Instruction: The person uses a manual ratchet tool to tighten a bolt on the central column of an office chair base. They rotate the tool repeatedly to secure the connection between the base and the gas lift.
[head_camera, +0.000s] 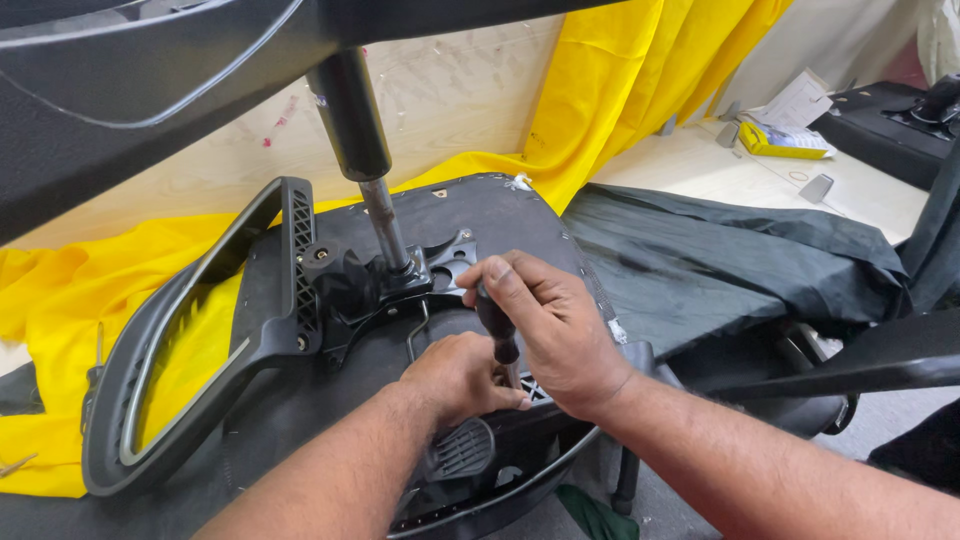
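A flat yellow package (782, 143) lies on the pale floor at upper right. White leaflets (797, 103), printed and partly folded, rest on and behind it. No signs or screens are visible.

Single head-worn view, steeply downward, close over upturned chair seat (500, 215).

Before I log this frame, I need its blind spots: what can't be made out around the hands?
Head view:
- Screwdriver tip and fastener: hidden by left hand and right hand.
- Left fingers: curled under, behind the right hand.
- Chair armrest near end: cut off by a dark part along the bottom edge.
- Gas cylinder top: covered by the dark chair base overhead.
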